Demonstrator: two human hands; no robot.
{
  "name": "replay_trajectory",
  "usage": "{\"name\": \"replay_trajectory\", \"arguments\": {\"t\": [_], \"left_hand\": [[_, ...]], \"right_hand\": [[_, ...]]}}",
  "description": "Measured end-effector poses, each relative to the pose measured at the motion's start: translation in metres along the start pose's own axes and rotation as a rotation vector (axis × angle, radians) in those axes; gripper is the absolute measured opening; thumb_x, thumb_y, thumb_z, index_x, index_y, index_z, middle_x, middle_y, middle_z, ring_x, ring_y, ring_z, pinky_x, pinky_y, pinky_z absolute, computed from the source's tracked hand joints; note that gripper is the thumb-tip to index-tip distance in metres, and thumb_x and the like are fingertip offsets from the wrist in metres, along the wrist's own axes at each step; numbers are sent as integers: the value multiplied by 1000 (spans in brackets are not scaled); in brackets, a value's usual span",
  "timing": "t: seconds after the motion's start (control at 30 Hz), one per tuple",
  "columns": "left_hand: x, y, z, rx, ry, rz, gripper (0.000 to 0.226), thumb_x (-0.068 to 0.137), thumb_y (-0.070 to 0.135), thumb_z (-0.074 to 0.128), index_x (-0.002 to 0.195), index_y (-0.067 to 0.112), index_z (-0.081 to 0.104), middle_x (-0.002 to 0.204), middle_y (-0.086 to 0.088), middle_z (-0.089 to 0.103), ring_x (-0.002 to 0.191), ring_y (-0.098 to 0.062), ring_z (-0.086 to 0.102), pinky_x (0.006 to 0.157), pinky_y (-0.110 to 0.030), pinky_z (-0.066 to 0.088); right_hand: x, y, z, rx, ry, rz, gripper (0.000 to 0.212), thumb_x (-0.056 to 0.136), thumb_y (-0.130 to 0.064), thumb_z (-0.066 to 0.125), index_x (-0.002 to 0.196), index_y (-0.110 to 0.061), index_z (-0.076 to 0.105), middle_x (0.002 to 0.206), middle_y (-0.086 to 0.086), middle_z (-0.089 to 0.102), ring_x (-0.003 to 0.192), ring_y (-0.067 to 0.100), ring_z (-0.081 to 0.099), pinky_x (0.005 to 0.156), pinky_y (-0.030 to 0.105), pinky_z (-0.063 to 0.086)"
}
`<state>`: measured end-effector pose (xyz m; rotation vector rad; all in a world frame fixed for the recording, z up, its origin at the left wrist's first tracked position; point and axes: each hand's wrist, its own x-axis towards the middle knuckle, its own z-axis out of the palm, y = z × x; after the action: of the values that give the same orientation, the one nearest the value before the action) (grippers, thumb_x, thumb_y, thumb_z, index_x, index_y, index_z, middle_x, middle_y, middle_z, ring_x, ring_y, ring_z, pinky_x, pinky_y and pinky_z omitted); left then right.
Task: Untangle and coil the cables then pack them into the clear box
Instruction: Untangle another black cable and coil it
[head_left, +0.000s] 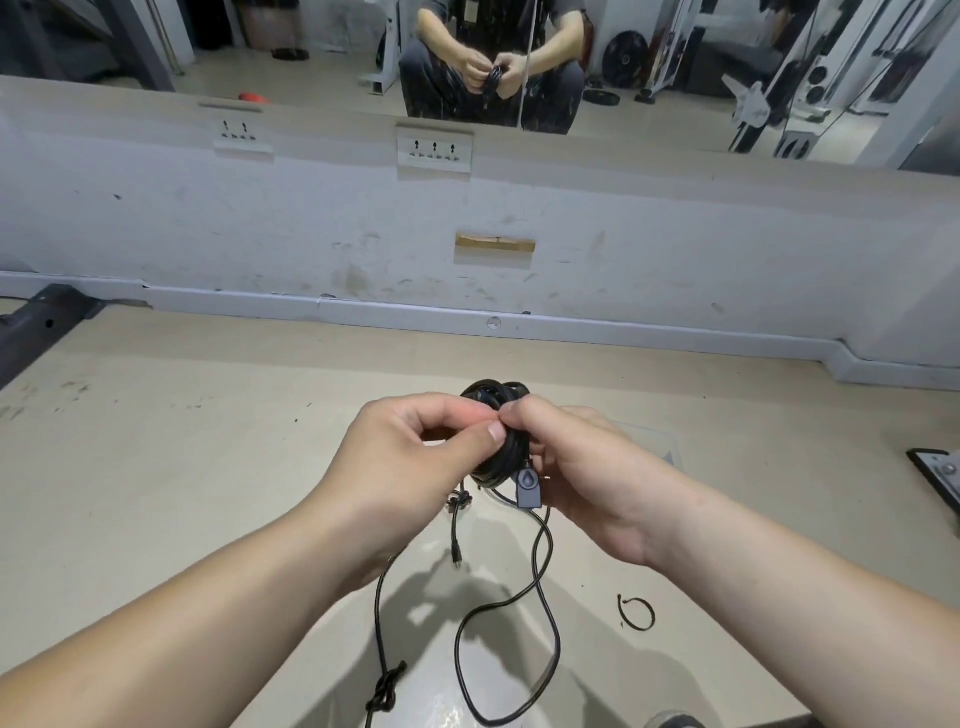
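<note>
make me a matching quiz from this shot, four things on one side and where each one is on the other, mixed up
Things:
1. coiled cable bundle
2. cable knot
3. open black ring
4. wooden strip

Places:
a. lying alone on the floor
b. on the white wall
c. gripped between the left hand and right hand
d. near the bottom edge, by the left forearm

Pairs: 1-c, 2-d, 3-a, 4-b
</note>
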<state>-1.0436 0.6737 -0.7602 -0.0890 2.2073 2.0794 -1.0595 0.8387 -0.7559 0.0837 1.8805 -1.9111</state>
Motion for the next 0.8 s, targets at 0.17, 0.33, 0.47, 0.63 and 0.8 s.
{"name": "replay_trajectory", "arguments": {"t": [0.17,0.33,0.47,0.63,0.8], "left_hand": [[2,1,-5,-7,-6,-18,6,87,15,80,85,19,83,84,1,80,75,-5,72,68,-13,53],[6,1,-14,-27,-40,-69,21,79,17,86,90,10,69,72,-6,75,61,-8,68,53,-15,47],[8,3,-20,30,-158,-90,24,79,20,86,87,9,66,79,-13,79,68,-12,73,62,-12,52],[11,6,-24,221,-190,-113,38,66,39,90,85,10,73,80,-13,78,66,-12,67,65,-19,51],[9,1,-18,322,-188,-141,20,87,32,83,82,13,79,71,-3,67,66,-15,54,68,-30,43]], "right_hand": [[0,-1,-6,-119,-79,-62,36,98,-29,58,65,-26,73,64,-9,61,61,4,59,59,18,45],[-5,-4,-11,-127,-163,-130,27,98,-32,61,94,-10,76,89,7,73,78,20,58,56,22,44],[-10,-6,-16,-196,-232,-120,35,105,-25,56,104,7,70,87,5,70,75,16,55,61,24,43],[-14,-11,-18,-319,-245,-106,22,104,-21,57,93,-7,70,80,2,68,69,10,57,62,22,45],[-9,-3,-11,-500,-138,-75,21,102,-31,62,89,-15,69,80,2,58,73,15,52,64,27,46]]}}
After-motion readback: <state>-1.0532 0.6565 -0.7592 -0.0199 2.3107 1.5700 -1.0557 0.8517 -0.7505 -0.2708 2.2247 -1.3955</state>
